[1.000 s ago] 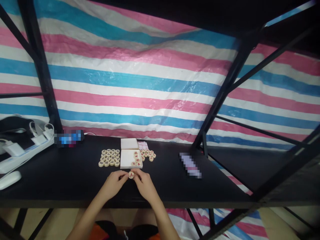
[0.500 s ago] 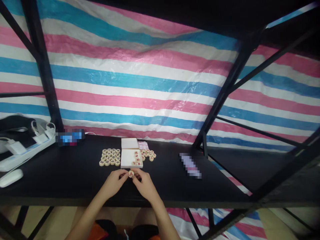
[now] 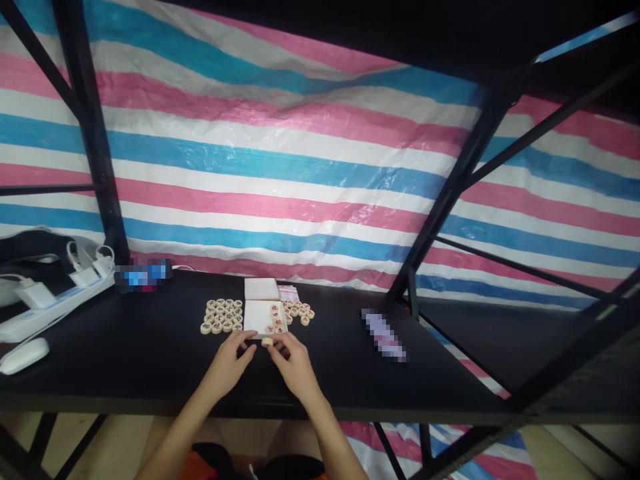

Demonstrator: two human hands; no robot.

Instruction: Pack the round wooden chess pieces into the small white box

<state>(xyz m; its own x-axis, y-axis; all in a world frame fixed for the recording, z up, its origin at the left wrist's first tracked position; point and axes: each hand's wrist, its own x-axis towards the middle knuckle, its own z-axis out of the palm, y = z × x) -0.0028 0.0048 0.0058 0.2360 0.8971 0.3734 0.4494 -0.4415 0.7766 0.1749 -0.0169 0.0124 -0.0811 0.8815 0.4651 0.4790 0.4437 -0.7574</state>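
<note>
My left hand [image 3: 231,363] and my right hand [image 3: 295,363] meet over the black table [image 3: 125,360], fingers pinched on one round wooden chess piece [image 3: 267,342] between them. Just beyond the piece lies a white box tray [image 3: 255,317] holding a few red-marked pieces along its right side. A second white box part [image 3: 261,289] lies behind it. Several dark-marked pieces [image 3: 223,315] lie in rows to the left of the tray. Several red-marked pieces [image 3: 299,311] lie loose to its right.
A white power strip [image 3: 47,303] with plugged chargers and a white mouse [image 3: 24,355] sit at the left. A blurred object [image 3: 143,275] lies at the back left, another blurred object [image 3: 384,335] to the right. Black frame bars [image 3: 440,193] stand before a striped tarp.
Both hands have moved a little forward toward the tray with the piece. The piece has tipped, so its red mark no longer shows.
</note>
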